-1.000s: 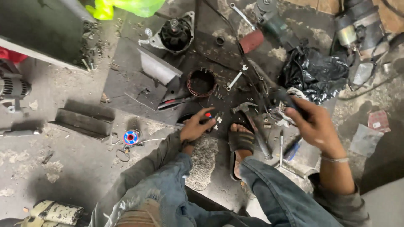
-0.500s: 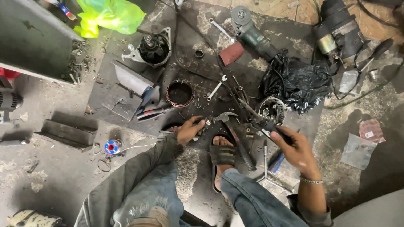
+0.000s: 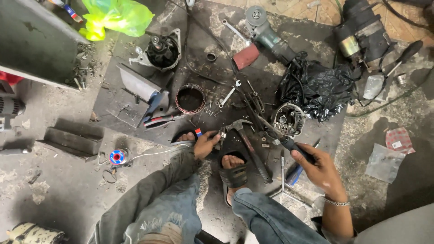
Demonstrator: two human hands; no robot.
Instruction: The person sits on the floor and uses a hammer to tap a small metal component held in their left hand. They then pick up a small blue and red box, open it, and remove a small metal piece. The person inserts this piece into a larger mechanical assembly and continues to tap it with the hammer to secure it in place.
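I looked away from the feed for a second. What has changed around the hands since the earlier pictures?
The right hand has drawn back from the round metal housing toward the body, gripping a dark-handled tool whose tip points at that housing. The left hand stayed on the small part beside the hammer. Hammer, copper-wound ring and angle grinder lie as before; the view itself shifted.
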